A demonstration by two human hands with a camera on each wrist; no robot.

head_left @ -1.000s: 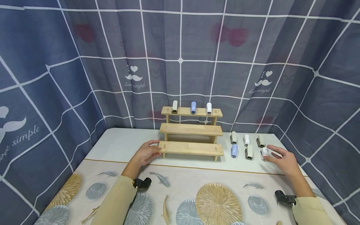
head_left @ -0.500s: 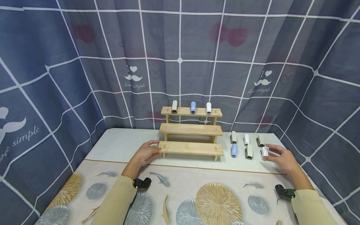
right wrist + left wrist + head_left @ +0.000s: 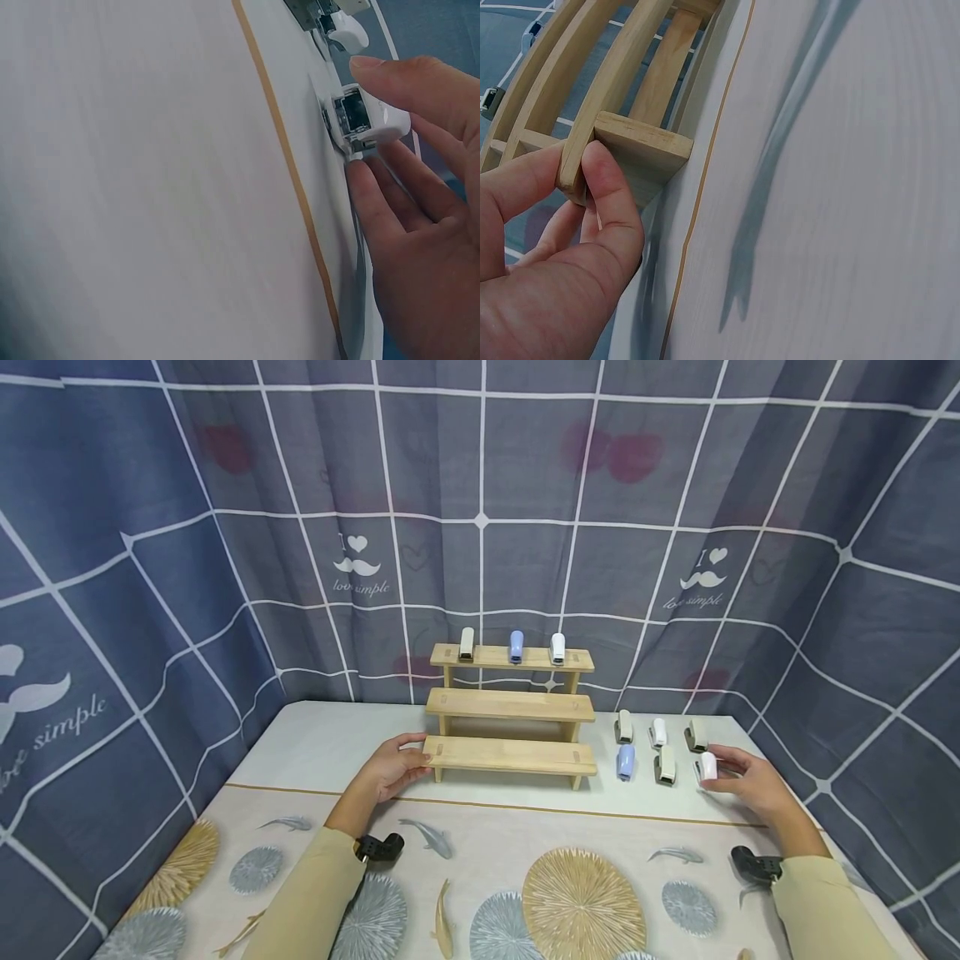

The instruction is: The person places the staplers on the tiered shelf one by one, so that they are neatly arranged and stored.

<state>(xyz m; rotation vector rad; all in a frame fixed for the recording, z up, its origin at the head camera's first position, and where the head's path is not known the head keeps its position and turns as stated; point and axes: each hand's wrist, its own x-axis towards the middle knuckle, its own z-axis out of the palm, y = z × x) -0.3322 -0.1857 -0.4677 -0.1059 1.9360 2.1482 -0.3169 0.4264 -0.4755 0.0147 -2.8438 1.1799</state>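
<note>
A small white stapler (image 3: 707, 766) stands on the white tabletop at the right, and my right hand (image 3: 750, 781) has its fingers around it. In the right wrist view the white stapler (image 3: 367, 116) lies between the fingers of my right hand (image 3: 420, 217), its front turned toward the camera. My left hand (image 3: 392, 768) pinches the left end of the lowest board of a three-tier wooden shelf (image 3: 510, 755). Up close in the left wrist view, fingertips of the left hand (image 3: 570, 255) grip that wooden shelf (image 3: 577, 154) at its corner.
Beside the white one sit a blue stapler (image 3: 626, 762), another white stapler (image 3: 657, 733) and several beige staplers (image 3: 664, 766). On the shelf's top board are a beige stapler (image 3: 467, 645), a blue one and a white one. A checked curtain (image 3: 480, 485) surrounds the table.
My right hand has moved slightly left, and its fingers have closed in on the white stapler, which has shifted a little. The left hand stays at the shelf's end.
</note>
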